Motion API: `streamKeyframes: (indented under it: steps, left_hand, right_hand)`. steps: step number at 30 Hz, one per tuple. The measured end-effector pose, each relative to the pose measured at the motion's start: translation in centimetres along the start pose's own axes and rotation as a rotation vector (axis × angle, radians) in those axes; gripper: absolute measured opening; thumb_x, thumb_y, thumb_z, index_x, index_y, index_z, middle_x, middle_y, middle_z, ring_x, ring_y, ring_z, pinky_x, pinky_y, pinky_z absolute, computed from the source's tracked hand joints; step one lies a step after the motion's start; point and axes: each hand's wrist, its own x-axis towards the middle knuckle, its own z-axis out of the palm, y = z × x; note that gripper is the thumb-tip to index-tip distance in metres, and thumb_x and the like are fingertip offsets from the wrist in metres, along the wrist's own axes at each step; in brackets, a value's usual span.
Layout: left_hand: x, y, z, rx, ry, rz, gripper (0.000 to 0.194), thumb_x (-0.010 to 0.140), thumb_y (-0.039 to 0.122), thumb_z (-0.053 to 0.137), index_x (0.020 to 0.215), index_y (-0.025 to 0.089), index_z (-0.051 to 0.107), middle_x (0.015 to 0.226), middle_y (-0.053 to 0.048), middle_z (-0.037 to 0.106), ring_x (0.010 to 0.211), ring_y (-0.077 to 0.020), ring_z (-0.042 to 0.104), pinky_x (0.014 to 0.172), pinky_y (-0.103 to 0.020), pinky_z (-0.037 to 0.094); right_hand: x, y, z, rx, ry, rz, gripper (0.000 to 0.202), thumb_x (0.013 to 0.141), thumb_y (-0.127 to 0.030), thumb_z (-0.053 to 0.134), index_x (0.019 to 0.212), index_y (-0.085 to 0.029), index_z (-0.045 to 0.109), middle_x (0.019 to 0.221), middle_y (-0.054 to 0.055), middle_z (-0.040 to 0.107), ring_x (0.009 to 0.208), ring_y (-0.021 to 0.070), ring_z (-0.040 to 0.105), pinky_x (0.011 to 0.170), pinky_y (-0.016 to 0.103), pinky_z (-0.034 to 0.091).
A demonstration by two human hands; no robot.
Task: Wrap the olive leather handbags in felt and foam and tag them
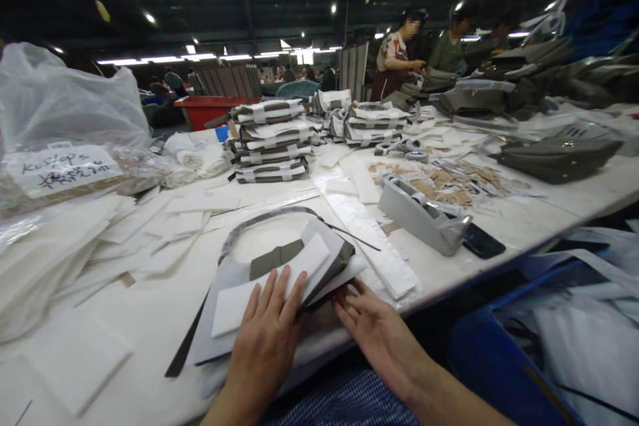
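An olive-grey handbag (275, 259) lies on the table near its front edge, partly wrapped in thin light-grey sheeting (230, 279). Its curved handle (232, 239) is wrapped too and arches away from me. A white foam sheet (234, 308) rests across the bag. My left hand (272, 323) lies flat on this sheet, fingers stretched and slightly apart. At the bag's right end, my right hand (372, 319) has its fingers curled at the lower edge, gripping it; some fingertips are hidden there. A dark strap (187, 339) sticks out at the left.
White foam sheets (174, 226) lie scattered at left, beside a clear plastic bag (64, 106). Stacked wrapped bags (272, 140) stand behind. To the right are a tape dispenser (424, 216), a phone (483, 241), paper tags (449, 180) and a blue bin (492, 353). People (397, 56) stand beyond.
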Motion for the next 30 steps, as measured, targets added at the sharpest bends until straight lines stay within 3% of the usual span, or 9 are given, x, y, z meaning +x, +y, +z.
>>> streamKeyframes:
  steps: [3,7,9,11,14,17,23,30]
  left_hand:
    - [0.1,0.1,0.1,-0.009,0.01,-0.044,0.067,0.099,0.041,0.046,0.156,0.013,0.023,0.155,-0.018,0.038,0.14,-0.0359,0.041,0.107,-0.053,0.044]
    - [0.0,-0.4,0.4,0.027,0.059,-0.074,0.062,0.1,0.028,0.042,0.157,0.014,0.02,0.154,-0.017,0.04,0.138,-0.0336,0.045,0.107,-0.049,0.046]
    - [-0.1,-0.9,0.4,0.033,0.073,-0.065,0.061,0.1,0.024,0.04,0.157,0.016,0.02,0.154,-0.015,0.041,0.137,-0.0326,0.046,0.105,-0.046,0.048]
    - [-0.2,-1.4,0.3,0.038,0.068,-0.071,0.061,0.099,0.02,0.038,0.157,0.018,0.02,0.155,-0.012,0.04,0.137,-0.0315,0.046,0.104,-0.045,0.05]
    - [0.0,-1.8,0.1,0.035,0.064,-0.097,0.064,0.096,0.014,0.038,0.157,0.02,0.021,0.155,-0.009,0.04,0.137,-0.0304,0.046,0.102,-0.044,0.052]
    - [0.1,-1.9,0.2,0.014,0.065,-0.126,0.067,0.094,0.01,0.04,0.157,0.021,0.02,0.156,-0.008,0.039,0.137,-0.0298,0.046,0.103,-0.045,0.052]
    - [0.2,-1.8,-0.2,-0.025,-0.004,-0.163,0.075,0.091,0.006,0.044,0.158,0.024,0.016,0.158,-0.006,0.035,0.14,-0.0288,0.041,0.107,-0.045,0.049]
    - [0.3,-1.7,-0.4,-0.03,0.006,-0.181,0.078,0.09,0.005,0.044,0.158,0.026,0.013,0.157,-0.005,0.037,0.139,-0.0281,0.043,0.106,-0.044,0.049]
  right_hand:
    - [0.0,-0.5,1.8,-0.062,-0.123,-0.047,0.051,0.071,-0.005,0.062,0.118,-0.026,0.066,0.127,0.0,0.065,0.128,0.02,0.054,0.117,0.039,0.036]
    - [0.2,-2.0,2.1,-0.337,-0.229,-0.084,0.044,0.08,-0.012,0.059,0.121,-0.024,0.065,0.127,0.004,0.065,0.124,0.022,0.057,0.113,0.042,0.039]
    - [1.0,-3.8,0.6,-0.703,-0.244,-0.132,0.033,0.087,-0.023,0.059,0.119,-0.022,0.068,0.116,0.006,0.07,0.112,0.0238,0.064,0.108,0.046,0.044]
    - [2.5,-6.2,-1.7,-1.188,-0.212,-0.328,0.028,0.091,-0.03,0.058,0.115,-0.023,0.071,0.109,0.008,0.072,0.105,0.026,0.066,0.104,0.049,0.047]
    - [5.6,-10.2,-5.6,-1.759,-0.184,-0.753,0.033,0.09,-0.022,0.057,0.121,-0.021,0.069,0.128,0.013,0.066,0.121,0.032,0.059,0.108,0.054,0.042]
    - [8.4,-12.8,-8.3,-2.05,-0.278,-0.849,0.037,0.086,-0.017,0.063,0.123,-0.019,0.068,0.139,0.015,0.059,0.134,0.0364,0.049,0.109,0.057,0.041]
    - [10.4,-13.4,-9.0,-2.026,-0.273,-0.797,0.018,0.09,-0.026,0.063,0.101,-0.026,0.077,0.118,0.006,0.073,0.12,0.029,0.062,0.105,0.048,0.049]
    - [10.6,-14.5,-7.3,-1.966,-0.193,-0.717,0.03,0.096,-0.035,0.049,0.102,-0.024,0.076,0.109,0.006,0.076,0.105,0.0264,0.07,0.093,0.045,0.056]
